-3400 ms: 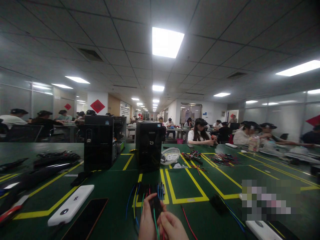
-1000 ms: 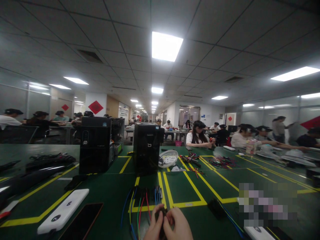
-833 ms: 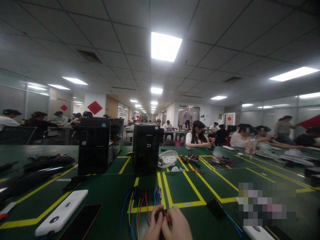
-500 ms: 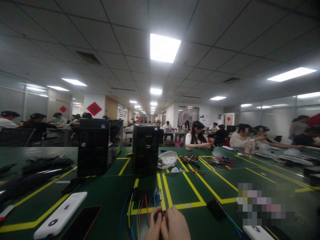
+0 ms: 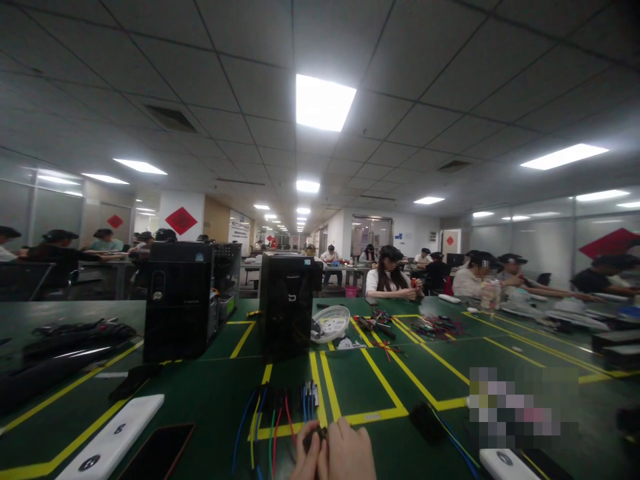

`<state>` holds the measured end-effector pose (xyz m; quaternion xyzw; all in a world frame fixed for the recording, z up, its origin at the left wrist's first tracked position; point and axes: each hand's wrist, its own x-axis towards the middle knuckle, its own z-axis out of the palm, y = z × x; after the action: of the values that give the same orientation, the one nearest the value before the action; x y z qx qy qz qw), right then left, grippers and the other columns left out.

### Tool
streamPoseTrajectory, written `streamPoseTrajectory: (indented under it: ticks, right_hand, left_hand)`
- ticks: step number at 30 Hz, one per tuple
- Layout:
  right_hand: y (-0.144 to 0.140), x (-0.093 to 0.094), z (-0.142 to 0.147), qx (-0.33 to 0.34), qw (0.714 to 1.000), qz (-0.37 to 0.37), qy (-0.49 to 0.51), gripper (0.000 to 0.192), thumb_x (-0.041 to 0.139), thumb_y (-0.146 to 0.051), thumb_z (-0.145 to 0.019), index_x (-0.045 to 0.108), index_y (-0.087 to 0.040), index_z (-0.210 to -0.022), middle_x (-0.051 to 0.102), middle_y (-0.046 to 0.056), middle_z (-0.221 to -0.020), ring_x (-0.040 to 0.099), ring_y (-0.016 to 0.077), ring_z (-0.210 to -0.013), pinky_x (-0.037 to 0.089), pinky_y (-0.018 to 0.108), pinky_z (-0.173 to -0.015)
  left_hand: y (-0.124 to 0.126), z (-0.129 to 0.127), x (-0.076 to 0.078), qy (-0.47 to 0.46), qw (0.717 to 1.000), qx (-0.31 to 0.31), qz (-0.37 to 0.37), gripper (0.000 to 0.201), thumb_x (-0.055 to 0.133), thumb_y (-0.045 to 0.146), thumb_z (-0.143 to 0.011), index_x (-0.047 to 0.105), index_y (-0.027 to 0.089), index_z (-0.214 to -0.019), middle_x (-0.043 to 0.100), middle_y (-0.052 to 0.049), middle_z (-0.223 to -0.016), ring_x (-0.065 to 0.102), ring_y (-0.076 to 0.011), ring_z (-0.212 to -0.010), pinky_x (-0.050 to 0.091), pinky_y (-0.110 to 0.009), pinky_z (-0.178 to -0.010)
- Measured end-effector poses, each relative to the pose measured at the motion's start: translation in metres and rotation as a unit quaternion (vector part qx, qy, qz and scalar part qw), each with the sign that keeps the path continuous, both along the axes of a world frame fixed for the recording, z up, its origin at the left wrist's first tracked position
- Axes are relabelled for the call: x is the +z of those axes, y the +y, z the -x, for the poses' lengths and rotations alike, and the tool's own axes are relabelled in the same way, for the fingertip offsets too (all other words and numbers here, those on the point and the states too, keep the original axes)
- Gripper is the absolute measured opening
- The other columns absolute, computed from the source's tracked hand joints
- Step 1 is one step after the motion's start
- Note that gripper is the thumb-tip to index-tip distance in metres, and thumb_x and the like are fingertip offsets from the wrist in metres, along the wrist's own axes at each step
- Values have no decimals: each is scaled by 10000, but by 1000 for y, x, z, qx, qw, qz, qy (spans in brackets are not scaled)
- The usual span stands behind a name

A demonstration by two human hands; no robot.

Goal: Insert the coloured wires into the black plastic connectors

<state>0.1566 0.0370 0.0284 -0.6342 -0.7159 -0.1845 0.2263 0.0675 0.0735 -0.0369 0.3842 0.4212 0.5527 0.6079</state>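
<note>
At the bottom middle my left hand point(image 5: 307, 453) and my right hand point(image 5: 349, 451) meet, fingertips pinched together. Between them is a small dark piece point(image 5: 309, 439), mostly covered by the fingers, so its kind cannot be made out. Just left of my hands, loose coloured wires point(image 5: 273, 433) in blue, yellow, green and red lie on the green table point(image 5: 360, 383). A short row of blue wires with pale ends point(image 5: 310, 393) lies right above my fingertips.
Two black computer cases point(image 5: 177, 300) point(image 5: 285, 303) stand ahead. Beside them sit a white basket point(image 5: 330, 323) and a heap of cables point(image 5: 437, 327). At left lie a white device point(image 5: 113, 437) and a phone point(image 5: 157, 453). Across the table a person point(image 5: 390, 277) works.
The view has shifted slightly, so most things sit a little further left. My hands stay together around the small dark piece, with the fingers only slightly moved.
</note>
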Motion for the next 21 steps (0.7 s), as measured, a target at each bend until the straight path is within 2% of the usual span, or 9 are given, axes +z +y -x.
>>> streamPoseTrajectory:
  ticks: [3, 6, 8, 11, 14, 18, 21]
  right_hand:
    - [3, 8, -20, -31, 999, -11, 39, 209, 352, -90, -750, 531, -188, -703, 556, 51, -724, 523, 196, -656, 333, 322, -606]
    - [8, 9, -46, -28, 994, 8, 106, 206, 318, -143, -795, 490, -194, -694, 528, 38, -725, 521, 167, -644, 337, 274, -576]
    - [11, 7, -59, -17, 989, 17, 146, 204, 316, -170, -804, 465, -202, -669, 518, 25, -713, 523, 152, -645, 338, 251, -568]
    - [15, 1, -70, -13, 981, 36, 191, 213, 321, -207, -806, 440, -210, -630, 510, 8, -680, 524, 140, -624, 334, 235, -553]
    - [19, -10, -73, -10, 977, 60, 206, 205, 341, -215, -790, 446, -208, -614, 525, 14, -676, 526, 143, -625, 336, 231, -556]
    - [27, -32, -71, 11, 970, 88, 228, 152, 392, -208, -753, 479, -204, -629, 560, 19, -657, 535, 149, -629, 348, 226, -567]
    - [30, -41, -69, 27, 964, 104, 242, 162, 402, -234, -754, 510, -203, -637, 578, 22, -644, 542, 154, -616, 360, 227, -557]
  left_hand:
    - [1, 5, 2, -42, 999, 34, 4, 435, 587, 464, -586, 465, 227, -929, 544, -67, -950, 527, -206, -965, 424, -267, -795]
    - [2, 8, 8, -113, 992, 27, 52, 420, 499, 470, -674, 379, 258, -1016, 532, -28, -748, 586, -174, -745, 458, -273, -629]
    - [0, 8, 14, -155, 985, 13, 78, 380, 441, 458, -723, 335, 277, -1040, 525, -13, -692, 587, -155, -684, 446, -253, -579]
    - [-6, 6, 23, -165, 983, -14, 81, 357, 420, 449, -740, 327, 283, -1042, 538, -11, -687, 606, -164, -714, 442, -246, -589]
    - [-13, 5, 28, -149, 983, -52, 95, 422, 409, 486, -729, 302, 273, -1077, 553, -13, -691, 624, -197, -712, 452, -282, -599]
    - [-14, 5, 29, -123, 983, -88, 102, 506, 394, 513, -722, 248, 256, -1133, 604, -44, -737, 625, -190, -640, 452, -294, -568]
    - [-11, 5, 26, -116, 983, -101, 101, 530, 361, 528, -727, 231, 237, -1151, 627, -79, -767, 619, -182, -618, 447, -280, -539]
